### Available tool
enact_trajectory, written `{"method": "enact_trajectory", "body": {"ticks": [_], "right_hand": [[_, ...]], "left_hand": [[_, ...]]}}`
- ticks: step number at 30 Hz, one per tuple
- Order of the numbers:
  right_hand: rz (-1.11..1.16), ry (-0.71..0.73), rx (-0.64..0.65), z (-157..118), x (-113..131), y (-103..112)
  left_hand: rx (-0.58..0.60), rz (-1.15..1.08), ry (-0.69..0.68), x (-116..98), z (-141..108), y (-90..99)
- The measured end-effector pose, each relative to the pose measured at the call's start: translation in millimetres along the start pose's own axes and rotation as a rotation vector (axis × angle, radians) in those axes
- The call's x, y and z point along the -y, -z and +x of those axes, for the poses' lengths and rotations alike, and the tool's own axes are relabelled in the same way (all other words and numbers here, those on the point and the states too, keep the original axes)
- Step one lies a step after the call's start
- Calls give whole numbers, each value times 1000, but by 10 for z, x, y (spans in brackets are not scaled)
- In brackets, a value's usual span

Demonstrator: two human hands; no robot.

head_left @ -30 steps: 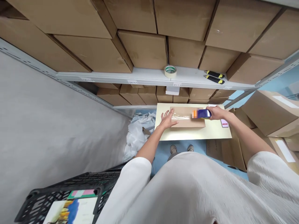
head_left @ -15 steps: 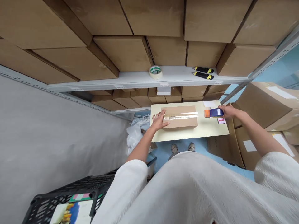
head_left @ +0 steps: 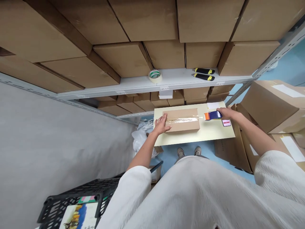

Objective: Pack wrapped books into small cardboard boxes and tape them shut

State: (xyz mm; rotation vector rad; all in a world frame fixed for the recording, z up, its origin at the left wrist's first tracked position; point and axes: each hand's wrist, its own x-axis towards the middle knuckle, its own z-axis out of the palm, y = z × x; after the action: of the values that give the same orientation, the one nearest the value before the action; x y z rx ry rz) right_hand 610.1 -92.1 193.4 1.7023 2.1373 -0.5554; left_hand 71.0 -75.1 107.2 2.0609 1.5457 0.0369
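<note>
Gripping tape dispenser (head_left: pixel 213 115), seemingly past box (head_left: pixel 182 120).

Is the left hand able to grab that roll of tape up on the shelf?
Probably yes. The left hand lies flat on the cardboard box, holding nothing, and the tape roll sits at the shelf's open front edge with nothing in between.

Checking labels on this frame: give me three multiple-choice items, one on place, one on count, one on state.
1. Where is the tape roll?
A. on the shelf
B. on the table
C. in the crate

2. How many yellow-and-black knives lie on the shelf?
A. one
B. two
C. four

3. The left hand is:
A. flat on the box
B. in the air
C. holding the phone

Key: 1 A, it sits on the shelf edge above the table. 2 B, two lie side by side. 3 A, the palm rests on the box's left end, while the right hand grips the tape dispenser.
</note>
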Motion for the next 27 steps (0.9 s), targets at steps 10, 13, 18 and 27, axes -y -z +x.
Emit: {"method": "enact_trajectory", "body": {"ticks": [10,13,18,27], "right_hand": [[3,35,-3,-30,-105,-10],[38,8,13,-3,-63,-11],[-7,-9,58,58,99,-2],[-255,-49,145,390,838,109]], "left_hand": [[0,11,-2,-10,-9,14],[1,12,-3,-11,-12,18],[-9,14,-18,-7,-7,17],[-29,7,-47,31,20,-36]]}}
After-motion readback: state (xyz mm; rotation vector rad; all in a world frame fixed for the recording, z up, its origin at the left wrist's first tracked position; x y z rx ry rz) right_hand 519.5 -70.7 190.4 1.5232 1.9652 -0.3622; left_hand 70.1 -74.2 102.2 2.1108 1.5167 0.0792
